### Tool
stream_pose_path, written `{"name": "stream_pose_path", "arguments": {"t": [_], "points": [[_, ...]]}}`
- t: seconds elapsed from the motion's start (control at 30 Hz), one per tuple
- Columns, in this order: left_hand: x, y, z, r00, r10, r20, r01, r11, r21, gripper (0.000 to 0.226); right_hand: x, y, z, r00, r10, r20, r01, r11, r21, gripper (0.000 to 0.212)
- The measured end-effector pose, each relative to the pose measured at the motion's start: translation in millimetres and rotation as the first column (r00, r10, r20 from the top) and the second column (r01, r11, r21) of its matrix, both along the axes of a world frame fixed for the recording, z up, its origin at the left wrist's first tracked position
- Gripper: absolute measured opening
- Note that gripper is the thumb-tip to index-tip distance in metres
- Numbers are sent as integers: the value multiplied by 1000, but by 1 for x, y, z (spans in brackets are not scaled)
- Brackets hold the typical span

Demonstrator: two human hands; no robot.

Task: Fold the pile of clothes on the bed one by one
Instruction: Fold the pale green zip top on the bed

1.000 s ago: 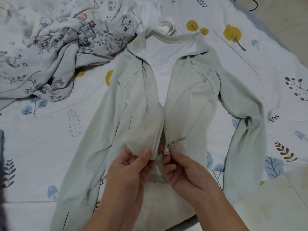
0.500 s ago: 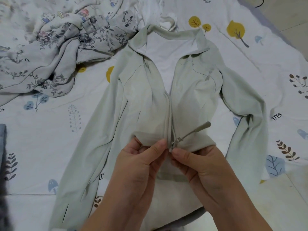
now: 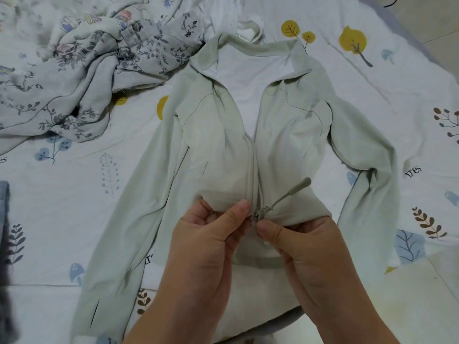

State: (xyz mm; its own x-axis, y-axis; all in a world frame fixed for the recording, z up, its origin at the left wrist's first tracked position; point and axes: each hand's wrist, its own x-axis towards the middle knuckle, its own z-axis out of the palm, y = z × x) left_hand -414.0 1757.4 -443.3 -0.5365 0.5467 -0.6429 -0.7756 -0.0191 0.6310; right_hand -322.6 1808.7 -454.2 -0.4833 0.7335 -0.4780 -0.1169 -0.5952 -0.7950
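Note:
A pale green zip-up jacket (image 3: 218, 145) lies face up on the bed, collar away from me and sleeves spread to both sides. Its front is zipped along the lower part and gapes open above, showing the white lining. My left hand (image 3: 208, 234) pinches the left front panel beside the zipper. My right hand (image 3: 300, 242) pinches the right panel at the zipper slider (image 3: 258, 214). The slider's long pull tab (image 3: 295, 188) sticks out up and to the right. The jacket's lower hem is bunched under my hands.
A crumpled pile of floral grey and white clothes (image 3: 74, 70) lies at the upper left. The bedsheet (image 3: 74, 194) is white with leaf and tree prints. A dark grey cloth (image 3: 5, 244) shows at the left edge. Pale floor (image 3: 422, 306) lies at the right.
The zipper has closed further up the front, and the lower front panels have bunched up toward my hands. The pull tab has swung out to the upper right.

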Motion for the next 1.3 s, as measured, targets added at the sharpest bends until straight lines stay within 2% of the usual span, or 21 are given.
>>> {"name": "stream_pose_path", "arguments": {"t": [0.1, 0.33, 0.43, 0.53, 0.63, 0.77, 0.83, 0.93, 1.1, 1.17, 1.2, 1.27, 1.3], "points": [[3, 2, 0, 1000, 17, -26, -17, 1000, 14, 23, 2, 0, 1, 1000, -10, 27, 10, 1000, 16, 29], [6, 2, 1, 996, -7, -93, 9, 1000, 23, 28, 1, 0, 2, 998, -57, 37, 56, 998, 31, 33], [3, 1, -1, 986, -56, -157, 56, 998, -7, 29, 0, 1, 4, 998, -67, 14, 67, 997, 23, 35], [0, -2, -3, 970, -128, -207, 123, 992, -35, 22, 2, 5, 4, 998, -44, 55, 43, 999, 24, 31], [-2, -4, -3, 949, -209, -235, 196, 977, -78, 30, 2, 8, 3, 998, -39, 59, 41, 998, -43, 33], [-6, -6, -6, 949, -256, -183, 244, 966, -85, 32, -1, 6, 0, 993, -90, -74, 66, 957, -283, 32], [-5, -9, -10, 957, -256, -134, 246, 965, -87, 36, -1, 4, -1, 991, -91, -95, 53, 936, -347, 31], [-3, -13, -13, 964, -250, -90, 243, 966, -85, 25, 0, 2, -4, 991, -122, -57, 96, 934, -345, 31], [-3, -16, -15, 959, -269, -88, 262, 962, -79, 34, -2, -1, -10, 995, -94, -24, 80, 935, -345, 26], [-2, -17, -15, 972, -228, -50, 225, 973, -51, 37, 1, 2, -5, 986, 104, 127, -63, 954, -293, 24], [-2, -19, -15, 979, -200, -26, 199, 979, -37, 36, 4, 4, -2, 932, 244, 268, -177, 952, -251, 25], [-4, -20, -15, 987, -162, 3, 162, 987, -19, 37, 12, 9, 3, 745, 399, 534, -384, 912, -144, 34], [-6, -20, -15, 989, -150, -7, 150, 988, -27, 38, 16, 11, 4, 668, 361, 651, -443, 896, -42, 40]]}}
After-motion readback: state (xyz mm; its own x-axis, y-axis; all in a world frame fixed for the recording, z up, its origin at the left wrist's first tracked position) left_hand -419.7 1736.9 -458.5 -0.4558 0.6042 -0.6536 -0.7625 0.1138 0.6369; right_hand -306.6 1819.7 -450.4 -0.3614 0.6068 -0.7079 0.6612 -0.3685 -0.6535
